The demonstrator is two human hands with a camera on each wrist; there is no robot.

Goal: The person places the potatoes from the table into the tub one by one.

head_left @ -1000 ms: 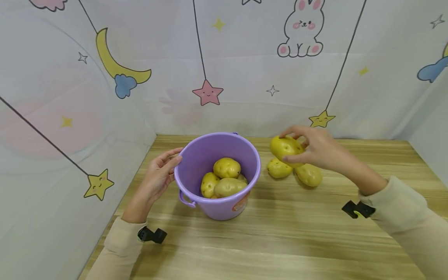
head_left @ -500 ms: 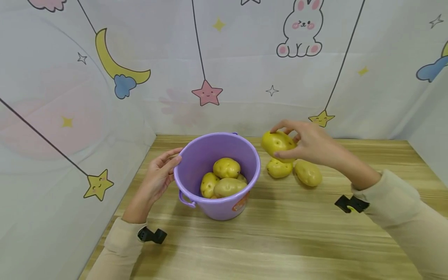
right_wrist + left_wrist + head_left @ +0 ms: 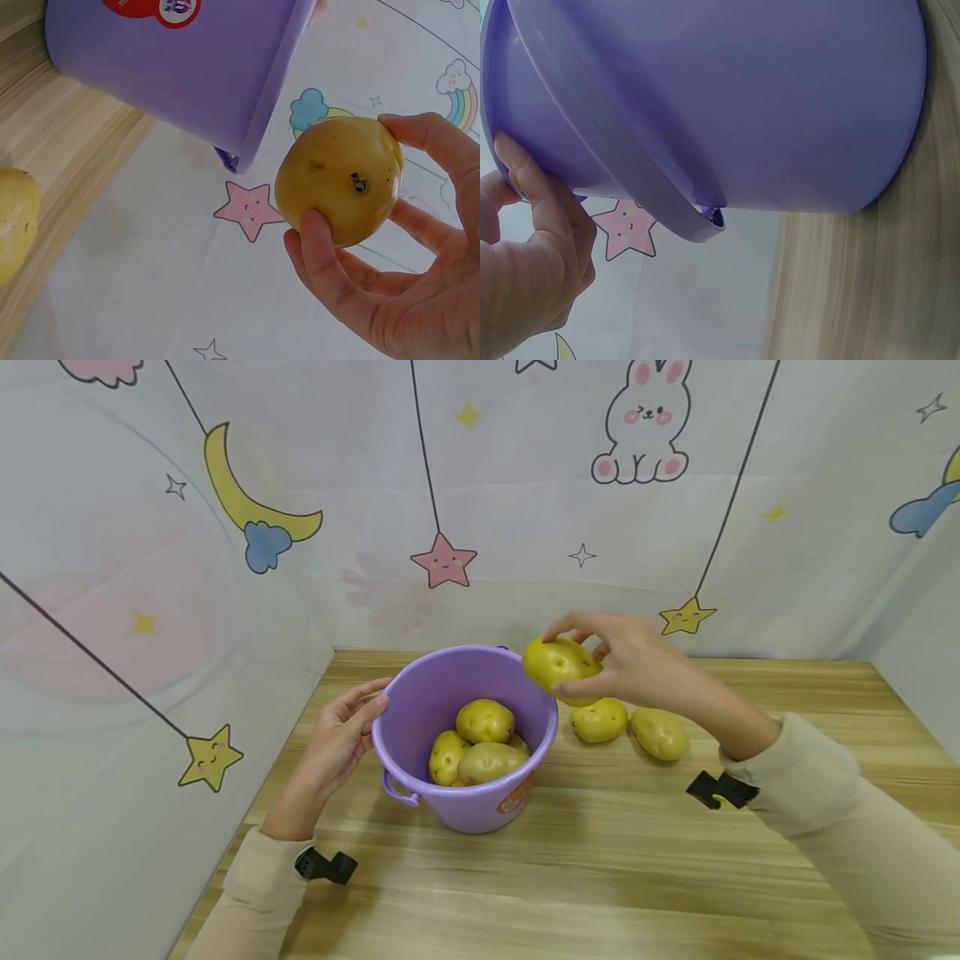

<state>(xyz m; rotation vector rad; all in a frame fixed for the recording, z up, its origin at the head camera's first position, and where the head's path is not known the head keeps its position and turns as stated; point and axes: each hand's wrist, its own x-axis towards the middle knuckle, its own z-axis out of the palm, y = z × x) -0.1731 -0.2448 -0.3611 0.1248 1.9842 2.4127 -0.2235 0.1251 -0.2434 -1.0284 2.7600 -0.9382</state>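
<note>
A purple bucket (image 3: 472,810) stands on the table with several yellow potatoes (image 3: 485,722) inside. My left hand (image 3: 339,739) pinches the bucket's left rim between thumb and fingers; in the left wrist view, the fingertips (image 3: 517,154) lie at that rim beside the hanging handle (image 3: 622,157). Up at the bucket's right rim, my right hand (image 3: 637,660) grips a yellow potato (image 3: 558,664) with thumb and fingers. In the right wrist view this potato (image 3: 341,180) shows a dark spot, held apart from the bucket wall.
Two more potatoes, one yellow (image 3: 598,720) and one paler (image 3: 660,733), lie on the wooden table (image 3: 600,877) right of the bucket. A white cloth with printed stars and a rabbit (image 3: 525,510) hangs behind and along the sides.
My right hand has carried its potato leftward, from above the two table potatoes to the bucket's right rim. The left hand and the bucket stay where they were.
</note>
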